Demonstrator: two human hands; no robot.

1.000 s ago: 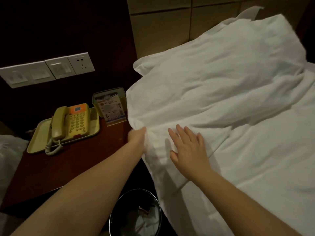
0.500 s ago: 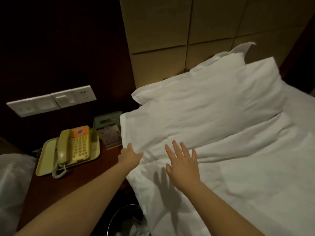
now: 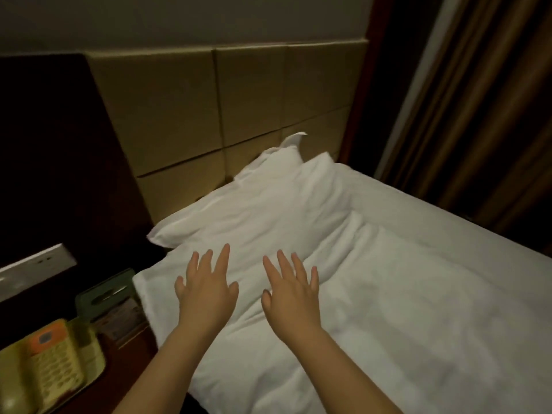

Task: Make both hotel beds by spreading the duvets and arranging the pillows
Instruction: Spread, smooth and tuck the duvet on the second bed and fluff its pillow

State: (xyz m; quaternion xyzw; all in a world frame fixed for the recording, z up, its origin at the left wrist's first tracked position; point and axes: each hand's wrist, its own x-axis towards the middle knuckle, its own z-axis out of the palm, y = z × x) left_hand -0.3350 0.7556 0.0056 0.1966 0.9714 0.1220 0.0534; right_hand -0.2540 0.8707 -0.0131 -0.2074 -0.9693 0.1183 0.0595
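Our pillow (image 3: 268,210) lies at the head of the bed against the padded headboard (image 3: 239,109), with the white duvet (image 3: 403,309) bunched just below it. Our left hand (image 3: 206,291) and right hand (image 3: 291,294) reach forward side by side over the pillow's near edge, palms down, fingers straight and spread, gripping nothing. A telephone (image 3: 47,366) sits to our left.

1. The headboard (image 3: 239,115) is blocking passage behind the pillows (image 3: 268,210).
2. The telephone (image 3: 50,369) and tissue box (image 3: 104,294) are crowding the nightstand (image 3: 131,372) beside the duvet (image 3: 403,309).
3. The duvet is offering open room toward the curtain (image 3: 484,115).
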